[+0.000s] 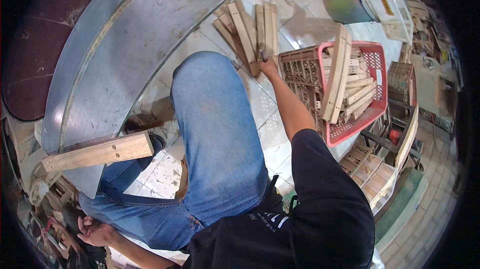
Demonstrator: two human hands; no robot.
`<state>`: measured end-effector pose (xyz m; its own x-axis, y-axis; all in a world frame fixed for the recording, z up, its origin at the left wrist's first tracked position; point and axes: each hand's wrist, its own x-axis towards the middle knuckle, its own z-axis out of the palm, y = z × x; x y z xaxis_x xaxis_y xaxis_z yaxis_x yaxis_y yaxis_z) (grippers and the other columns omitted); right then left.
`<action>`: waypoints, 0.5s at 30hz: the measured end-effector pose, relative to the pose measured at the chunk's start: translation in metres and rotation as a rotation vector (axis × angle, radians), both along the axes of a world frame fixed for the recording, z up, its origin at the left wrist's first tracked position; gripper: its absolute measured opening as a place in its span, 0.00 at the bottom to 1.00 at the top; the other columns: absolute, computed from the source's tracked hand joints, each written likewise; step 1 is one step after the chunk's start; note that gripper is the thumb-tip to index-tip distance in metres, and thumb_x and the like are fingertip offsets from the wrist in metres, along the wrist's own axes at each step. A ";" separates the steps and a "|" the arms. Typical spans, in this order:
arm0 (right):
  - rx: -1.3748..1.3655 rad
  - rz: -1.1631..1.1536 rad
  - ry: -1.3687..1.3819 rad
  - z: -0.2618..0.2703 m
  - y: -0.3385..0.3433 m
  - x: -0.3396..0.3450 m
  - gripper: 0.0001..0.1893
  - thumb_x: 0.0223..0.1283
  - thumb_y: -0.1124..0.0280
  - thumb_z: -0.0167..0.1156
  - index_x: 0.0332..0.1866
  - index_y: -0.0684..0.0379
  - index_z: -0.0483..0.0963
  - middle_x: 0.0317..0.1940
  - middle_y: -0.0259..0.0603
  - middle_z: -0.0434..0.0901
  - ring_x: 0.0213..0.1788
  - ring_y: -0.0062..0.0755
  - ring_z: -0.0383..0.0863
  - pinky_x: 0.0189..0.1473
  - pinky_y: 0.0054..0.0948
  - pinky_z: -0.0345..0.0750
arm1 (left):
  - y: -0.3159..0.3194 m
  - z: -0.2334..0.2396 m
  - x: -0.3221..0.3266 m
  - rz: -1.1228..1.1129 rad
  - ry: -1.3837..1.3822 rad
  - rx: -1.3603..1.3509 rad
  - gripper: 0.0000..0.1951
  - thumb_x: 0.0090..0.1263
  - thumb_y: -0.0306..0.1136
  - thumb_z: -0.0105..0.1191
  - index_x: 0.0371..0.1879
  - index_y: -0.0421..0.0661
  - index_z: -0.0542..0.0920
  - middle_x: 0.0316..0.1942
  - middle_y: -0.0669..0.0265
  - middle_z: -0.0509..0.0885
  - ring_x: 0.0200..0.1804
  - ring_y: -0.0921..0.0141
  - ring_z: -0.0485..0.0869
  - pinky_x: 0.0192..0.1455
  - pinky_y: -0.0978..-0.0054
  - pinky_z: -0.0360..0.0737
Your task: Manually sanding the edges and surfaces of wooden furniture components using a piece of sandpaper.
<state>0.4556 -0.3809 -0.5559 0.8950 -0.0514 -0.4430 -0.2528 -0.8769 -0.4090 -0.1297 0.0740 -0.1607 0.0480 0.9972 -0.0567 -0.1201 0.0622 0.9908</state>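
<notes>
My right hand (269,68) reaches forward beside the crate, closed around a small tool (264,56) with a metallic end. Its exact kind is too small to tell. Just past it, drilled wooden strips (243,31) lie fanned on the tiled floor, with another upright-looking group (267,25) alongside. My left hand (95,231) rests low by my left thigh, palm up, fingers loosely curled and apart, holding nothing. A wooden block (112,151) with two round holes lies across the near end of the grey metal worktop (150,32).
A red plastic crate (381,81) on the right holds several wooden strips (360,94); two long ones (337,77) lean over its rim. A bucket (347,2) stands beyond. A dark red round-ended pad (41,44) is at far left. Trays of drilled pieces (365,173) sit behind my right arm.
</notes>
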 end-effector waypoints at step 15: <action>1.432 -0.523 0.162 0.120 0.040 -0.070 0.25 0.68 0.70 0.57 0.68 0.64 0.65 0.58 0.43 0.73 0.58 0.37 0.75 0.59 0.40 0.76 | -0.007 -0.001 0.031 0.258 0.285 0.108 0.23 0.81 0.45 0.41 0.51 0.35 0.79 0.20 0.71 0.68 0.29 0.74 0.68 0.41 0.77 0.68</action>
